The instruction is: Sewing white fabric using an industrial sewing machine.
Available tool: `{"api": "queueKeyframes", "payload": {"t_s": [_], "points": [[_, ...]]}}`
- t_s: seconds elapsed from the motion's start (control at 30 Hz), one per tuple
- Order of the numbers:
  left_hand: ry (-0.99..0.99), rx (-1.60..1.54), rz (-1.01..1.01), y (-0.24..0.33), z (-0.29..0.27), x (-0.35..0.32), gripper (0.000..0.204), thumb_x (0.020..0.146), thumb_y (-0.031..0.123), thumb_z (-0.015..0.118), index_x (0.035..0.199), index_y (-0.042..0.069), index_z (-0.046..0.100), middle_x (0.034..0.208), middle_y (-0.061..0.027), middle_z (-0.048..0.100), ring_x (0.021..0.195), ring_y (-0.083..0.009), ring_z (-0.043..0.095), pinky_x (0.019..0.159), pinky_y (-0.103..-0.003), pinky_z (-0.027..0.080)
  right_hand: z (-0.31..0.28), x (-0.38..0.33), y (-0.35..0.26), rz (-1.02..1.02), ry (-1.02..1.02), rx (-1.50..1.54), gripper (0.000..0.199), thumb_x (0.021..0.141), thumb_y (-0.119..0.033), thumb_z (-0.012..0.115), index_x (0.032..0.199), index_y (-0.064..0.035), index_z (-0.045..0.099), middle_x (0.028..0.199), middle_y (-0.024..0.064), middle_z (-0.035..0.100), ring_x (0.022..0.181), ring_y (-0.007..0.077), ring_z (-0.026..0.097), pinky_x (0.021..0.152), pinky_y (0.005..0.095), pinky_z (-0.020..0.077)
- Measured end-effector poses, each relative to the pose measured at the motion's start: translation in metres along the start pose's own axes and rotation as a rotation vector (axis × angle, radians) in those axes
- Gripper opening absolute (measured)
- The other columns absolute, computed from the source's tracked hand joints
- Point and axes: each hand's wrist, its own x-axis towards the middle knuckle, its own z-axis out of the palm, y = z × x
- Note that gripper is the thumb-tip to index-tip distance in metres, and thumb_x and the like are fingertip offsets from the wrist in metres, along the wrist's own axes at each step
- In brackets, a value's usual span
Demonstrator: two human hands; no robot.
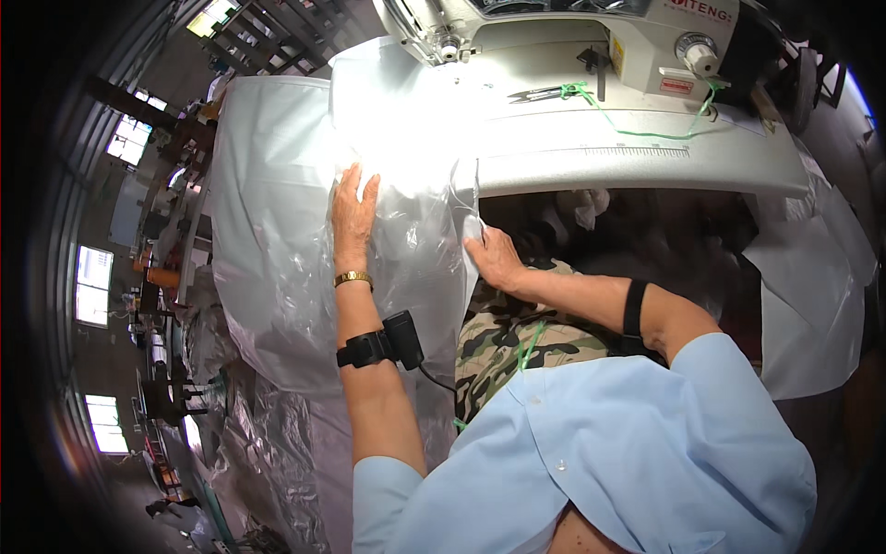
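A large sheet of translucent white plastic (277,203) drapes over the left part of the sewing table and hangs down in front of me. Flat on it lies my left hand (353,214), fingers stretched out toward the machine. My right hand (496,258) pinches the sheet's right edge just below the table's front edge; some of its fingertips are hidden by the plastic. Beyond both hands stands a white sewing machine (637,46), its needle area (448,48) brightly lit above the far part of the sheet.
Thread snips (535,95) on a green cord (600,111) rest on the machine bed, behind a printed ruler scale (637,150). Another plastic sheet (812,295) hangs at the right. Crumpled clear plastic (268,452) lies at the lower left. A cable (436,379) runs from my left armband.
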Motion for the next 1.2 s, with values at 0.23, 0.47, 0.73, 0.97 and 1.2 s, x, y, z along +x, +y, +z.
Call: {"api": "queueKeyframes", "payload": {"t_s": [0.23, 0.47, 0.73, 0.97, 1.2], "points": [[0.000, -0.057, 0.020, -0.004, -0.002, -0.005, 0.069, 0.094, 0.057, 0.051, 0.137, 0.003, 0.051, 0.144, -0.0163, 0.048, 0.138, -0.0323, 0.038, 0.115, -0.041, 0.030, -0.065, -0.077, -0.029, -0.029, -0.532, 0.562, 0.035, 0.099, -0.032, 0.055, 0.106, 0.0010, 0.065, 0.099, 0.0042, 0.066, 0.087, 0.0128, 0.061, 0.080, 0.0304, 0.0502], [-0.001, -0.083, -0.002, 0.012, -0.032, -0.014, 0.058, 0.094, 0.044, 0.059, 0.130, -0.002, 0.057, 0.130, -0.0222, 0.059, 0.124, -0.0336, 0.054, 0.105, -0.040, 0.042, -0.081, -0.094, -0.019, 0.261, -0.508, 0.664, 0.036, 0.101, -0.030, 0.053, 0.117, 0.0020, 0.059, 0.104, 0.0094, 0.067, 0.092, 0.0151, 0.066, 0.080, 0.0334, 0.0564], [-0.027, -0.339, -0.100, 0.087, -0.044, -0.126, 0.047, 0.089, 0.034, 0.071, 0.118, -0.002, 0.064, 0.100, -0.0157, 0.070, 0.088, -0.0222, 0.068, 0.077, -0.035, 0.053, -0.079, -0.092, -0.007, 0.214, -0.359, 0.731, 0.031, 0.101, -0.028, 0.054, 0.113, 0.0003, 0.058, 0.099, 0.0081, 0.067, 0.085, 0.0151, 0.067, 0.075, 0.0333, 0.0575], [-0.213, -0.841, -0.449, 0.051, -0.063, -0.157, 0.022, 0.086, 0.020, 0.075, 0.097, 0.002, 0.069, 0.073, 0.0015, 0.061, 0.059, -0.0030, 0.047, 0.053, -0.018, 0.036, -0.082, -0.093, -0.010, 0.224, -0.360, 0.723, 0.029, 0.099, -0.032, 0.056, 0.104, -0.0034, 0.060, 0.089, 0.0046, 0.066, 0.077, 0.0132, 0.065, 0.072, 0.0322, 0.0567], [-0.041, -0.821, -0.303, 0.094, -0.131, -0.126, 0.005, 0.085, 0.006, 0.073, 0.085, 0.004, 0.069, 0.069, 0.0051, 0.060, 0.060, -0.0006, 0.048, 0.052, -0.016, 0.033, -0.077, -0.096, -0.002, 0.209, -0.378, 0.746, 0.028, 0.097, -0.030, 0.061, 0.097, -0.0026, 0.064, 0.088, 0.0038, 0.066, 0.077, 0.0114, 0.063, 0.073, 0.0287, 0.0539]]}}
